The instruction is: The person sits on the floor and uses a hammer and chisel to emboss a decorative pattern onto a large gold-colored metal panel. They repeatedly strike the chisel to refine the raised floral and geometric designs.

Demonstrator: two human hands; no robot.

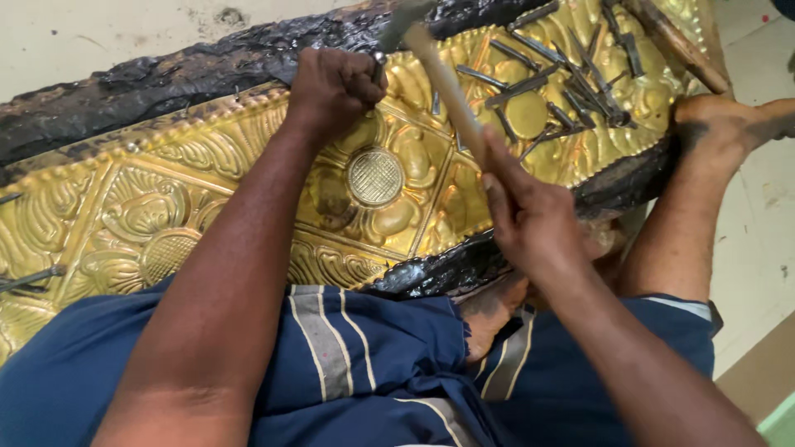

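The left hand (335, 83) is clenched around a punch (378, 68) standing on the far edge of the brass sheet (124, 207), while the right hand (530, 219), nearer and to the right, is wrapped around the hammer (443, 79), whose handle slants far-left so its head sits over the punch.

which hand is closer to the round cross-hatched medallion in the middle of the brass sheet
Left. The left hand sits just above the round medallion, gripping a punch; the right hand, holding the hammer handle, is farther off to its right.

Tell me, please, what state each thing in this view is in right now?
Left hand: fisted around a metal punch.
Right hand: gripping the hammer handle.
Hammer: raised, blurred.
Brass sheet: embossed, lying on black pitch.
Spare punches: loose, piled on the sheet.
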